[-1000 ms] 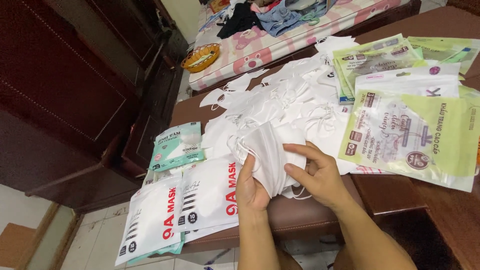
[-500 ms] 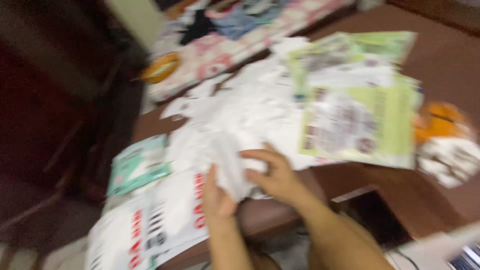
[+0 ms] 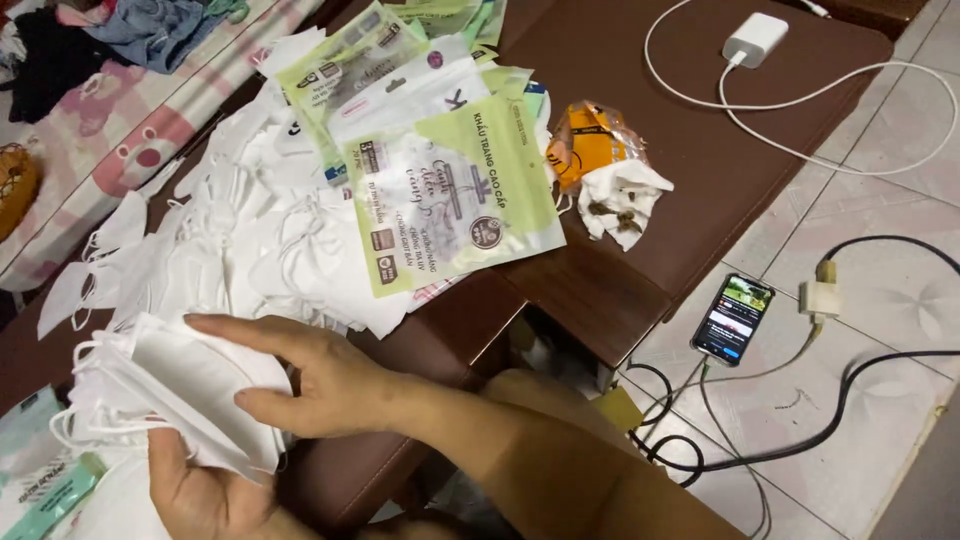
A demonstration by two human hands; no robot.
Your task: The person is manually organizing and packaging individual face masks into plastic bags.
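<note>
Masks point(image 3: 170, 400) stacked over brown table point(image 3: 650, 250), beside tiled floor point(image 3: 880, 300).

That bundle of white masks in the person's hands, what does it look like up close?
The stack of white masks is a thick bundle of folded face masks, soft and fabric-like, with thin white ear loops hanging out at its left edge. It lies tilted over the near edge of the dark brown table. The left hand grips it from below, and the right hand rests on top, fingers spread flat. More loose masks lie in a heap just beyond it.
</note>
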